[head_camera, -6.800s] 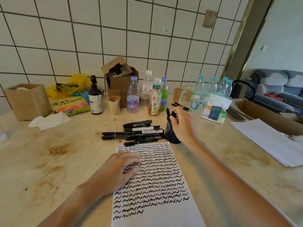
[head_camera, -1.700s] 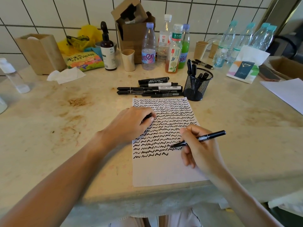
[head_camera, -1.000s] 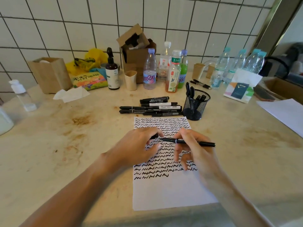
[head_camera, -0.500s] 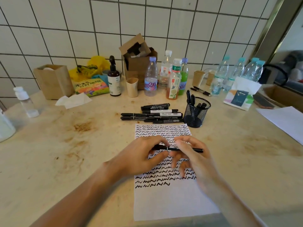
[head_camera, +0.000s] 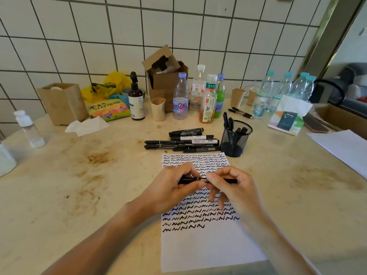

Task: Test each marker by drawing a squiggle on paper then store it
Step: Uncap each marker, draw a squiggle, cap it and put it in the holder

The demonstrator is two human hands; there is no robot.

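A white sheet of paper (head_camera: 208,247) lies on the counter, its upper two thirds filled with rows of black squiggles. Above it I hold one black marker (head_camera: 201,180) level between both hands. My left hand (head_camera: 170,187) grips its left end and my right hand (head_camera: 233,187) pinches its right part. The cap sits on the marker. Several more black markers (head_camera: 182,142) lie in a row behind the paper. A black mesh pen cup (head_camera: 235,138) to their right holds a few markers upright.
Bottles (head_camera: 180,96), paper cups (head_camera: 158,109), a brown pump bottle (head_camera: 136,98) and cardboard boxes (head_camera: 164,76) line the tiled wall. A tissue (head_camera: 87,126) lies left, a white plastic bottle (head_camera: 27,129) far left. More white paper (head_camera: 345,147) lies right, beside a printed paper bag (head_camera: 288,116).
I finished a squiggle at the bottom row, lifted the marker, brought it to my left hand and pushed the cap on. Both hands now hold it capped.
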